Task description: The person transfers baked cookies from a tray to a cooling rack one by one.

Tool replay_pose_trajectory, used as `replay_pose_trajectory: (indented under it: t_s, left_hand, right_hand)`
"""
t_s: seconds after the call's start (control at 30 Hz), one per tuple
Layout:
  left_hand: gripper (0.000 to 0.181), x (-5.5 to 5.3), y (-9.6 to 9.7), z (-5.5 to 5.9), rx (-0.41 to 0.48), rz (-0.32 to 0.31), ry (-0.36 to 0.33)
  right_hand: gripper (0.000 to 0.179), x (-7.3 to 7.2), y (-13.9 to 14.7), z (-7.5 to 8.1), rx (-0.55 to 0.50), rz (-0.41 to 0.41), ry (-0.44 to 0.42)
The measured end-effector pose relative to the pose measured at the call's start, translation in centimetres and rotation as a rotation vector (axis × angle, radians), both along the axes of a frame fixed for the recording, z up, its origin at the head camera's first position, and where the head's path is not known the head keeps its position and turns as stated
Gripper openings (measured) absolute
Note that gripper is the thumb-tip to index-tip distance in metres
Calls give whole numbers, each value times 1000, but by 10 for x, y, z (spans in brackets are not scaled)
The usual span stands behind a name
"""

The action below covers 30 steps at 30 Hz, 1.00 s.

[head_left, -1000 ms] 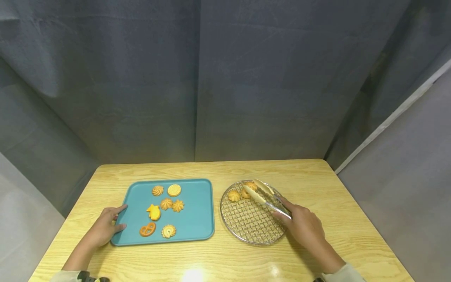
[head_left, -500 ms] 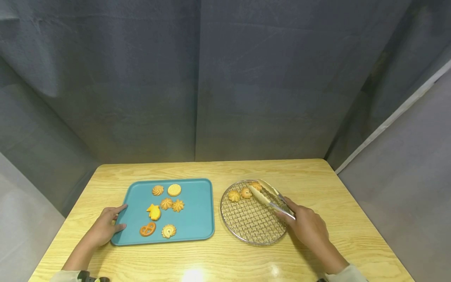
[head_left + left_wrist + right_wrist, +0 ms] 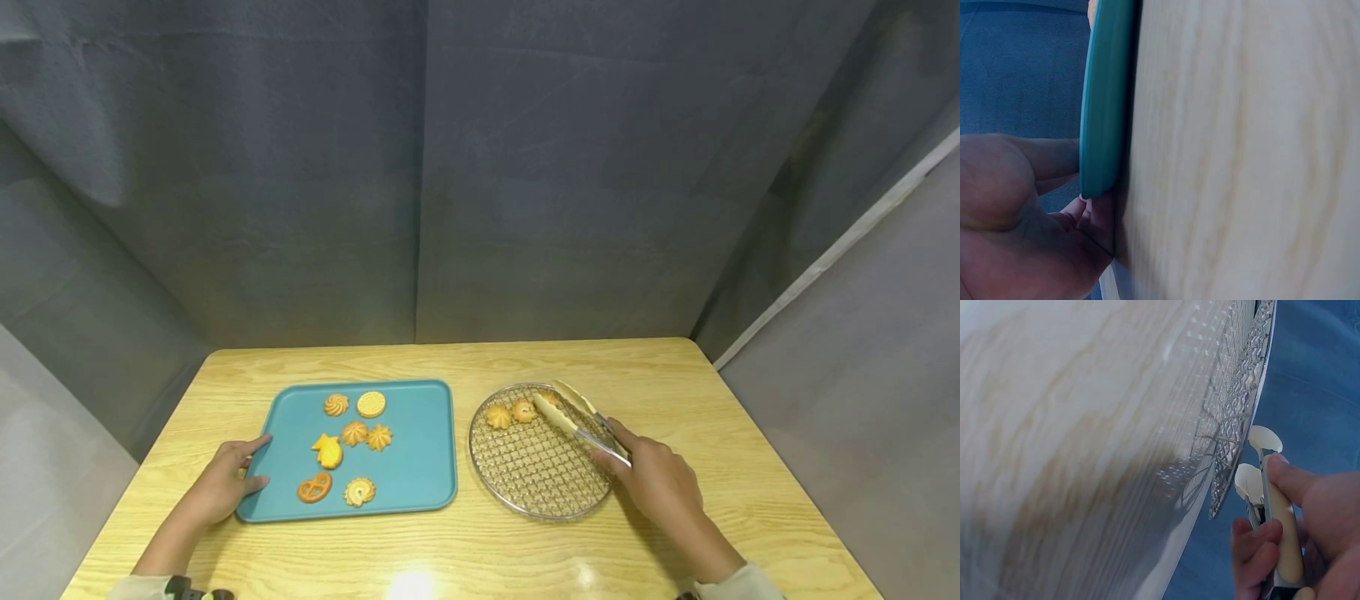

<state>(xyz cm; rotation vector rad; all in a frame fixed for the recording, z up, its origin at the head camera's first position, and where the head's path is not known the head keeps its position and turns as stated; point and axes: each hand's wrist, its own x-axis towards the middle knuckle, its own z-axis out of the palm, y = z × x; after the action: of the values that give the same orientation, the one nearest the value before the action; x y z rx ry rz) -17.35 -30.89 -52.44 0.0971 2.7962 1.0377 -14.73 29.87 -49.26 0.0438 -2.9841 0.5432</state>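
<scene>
My left hand (image 3: 217, 483) grips the left edge of a blue-green baking tray (image 3: 420, 450), thumb over the rim and fingertips by its underside in the left wrist view. On the tray lie several cookies, among them a pretzel (image 3: 314, 487), a round biscuit (image 3: 371, 405) and a yellow figure-shaped cookie (image 3: 327, 451). My right hand (image 3: 656, 479) holds cream-tipped tongs (image 3: 558, 415) over a round wire cooling rack (image 3: 540, 483). Their spread tips stand around a cookie (image 3: 551, 398), partly hidden, at the rack's back. To its left sit a cookie (image 3: 522, 411) and a ridged cookie (image 3: 498, 417).
Tray and rack stand side by side on a light wooden table (image 3: 450, 550), a narrow gap between them. In the right wrist view the rack (image 3: 1241, 406) is seen edge-on, raised above the tabletop. Grey curtains (image 3: 420, 208) enclose the table behind and at the sides.
The tongs and my right hand have shifted a little to the right. The cookie between the tips has moved right too, away from the middle cookie. My left hand and the tray stay put.
</scene>
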Motion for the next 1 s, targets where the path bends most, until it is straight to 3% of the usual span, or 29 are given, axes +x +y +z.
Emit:
replay_pose_trajectory:
  t_s: [1.0]
  left_hand:
    - [66, 0, 1, -2, -13, 28, -20]
  right_hand:
    - [66, 1, -25, 2, -17, 24, -20]
